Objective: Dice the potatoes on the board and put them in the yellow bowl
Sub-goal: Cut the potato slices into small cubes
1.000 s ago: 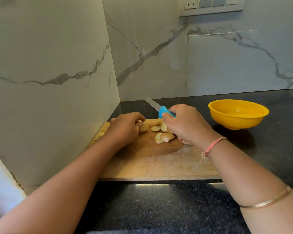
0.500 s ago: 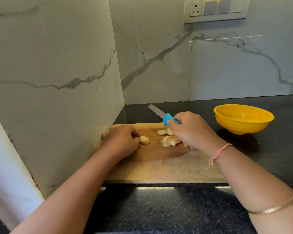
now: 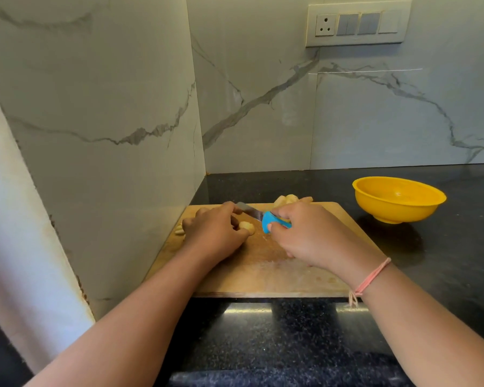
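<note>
Cutting board: wooden, flat under both hands; its near half is bare. Judged stiff and steady enough to cut on.
Yellow bowl: on the dark counter, well apart to the right of the right hand and off the board. No potato shows inside it. It looks like light plastic and may slide if knocked.
Right hand: fingers wrapped round the knife's blue handle, knuckles up.
Left hand: fingers curled down over a potato piece, pinning it to the board; fingertips just beside the blade.
Knife: blade points away and to the left, running from the right hand to the far side of the left hand's knuckles. I cannot tell whether the edge is in the potato.
Heap of potato pieces: at the board's far edge, just beyond the right hand.
Potato piece: pale, peeled, between the two hands and touching the left fingers. Judged firm, light and slick on its cut faces, so best held flat face down with fingertips tucked back.
Potato scraps: at the board's left edge, outside the left hand.
</note>
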`<state>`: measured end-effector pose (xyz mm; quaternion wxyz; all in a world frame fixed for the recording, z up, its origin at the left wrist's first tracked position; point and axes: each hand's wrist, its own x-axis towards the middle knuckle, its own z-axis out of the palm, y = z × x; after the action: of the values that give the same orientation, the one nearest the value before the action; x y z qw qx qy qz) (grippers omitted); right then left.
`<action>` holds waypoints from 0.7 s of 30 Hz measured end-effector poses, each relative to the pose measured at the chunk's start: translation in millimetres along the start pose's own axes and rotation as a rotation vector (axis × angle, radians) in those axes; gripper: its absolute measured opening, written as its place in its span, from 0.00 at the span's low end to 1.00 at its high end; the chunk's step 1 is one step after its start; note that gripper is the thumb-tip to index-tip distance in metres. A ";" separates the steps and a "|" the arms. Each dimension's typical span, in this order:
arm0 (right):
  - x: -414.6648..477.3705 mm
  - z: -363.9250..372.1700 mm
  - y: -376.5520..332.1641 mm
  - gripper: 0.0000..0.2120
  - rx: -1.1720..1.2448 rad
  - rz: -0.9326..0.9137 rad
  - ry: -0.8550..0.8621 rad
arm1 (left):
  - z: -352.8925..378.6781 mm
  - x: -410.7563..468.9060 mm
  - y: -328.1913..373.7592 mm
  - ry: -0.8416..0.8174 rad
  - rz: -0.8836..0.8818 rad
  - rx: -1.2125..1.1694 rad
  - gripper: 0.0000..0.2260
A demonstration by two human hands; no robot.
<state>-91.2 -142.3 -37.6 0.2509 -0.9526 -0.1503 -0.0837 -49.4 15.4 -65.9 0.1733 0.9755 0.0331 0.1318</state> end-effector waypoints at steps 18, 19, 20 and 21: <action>-4.6 -8.0 -22.0 0.18 -0.112 0.162 -0.161 | 6.3 4.1 -1.7 0.012 0.001 -0.108 0.17; -3.3 -9.3 -23.9 0.18 -0.105 0.168 -0.175 | 6.7 4.9 -2.5 0.007 -0.002 -0.120 0.17; -1.8 -10.6 -25.4 0.17 -0.092 0.173 -0.184 | 6.9 5.8 -3.3 -0.001 -0.005 -0.132 0.16; -0.2 -11.8 -27.2 0.16 -0.071 0.180 -0.192 | 7.1 6.7 -3.7 -0.009 -0.008 -0.140 0.16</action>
<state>-101.3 -125.7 -15.3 0.2079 -0.9742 -0.0843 0.0254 -41.2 17.3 -71.9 0.2418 0.9614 0.0270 0.1287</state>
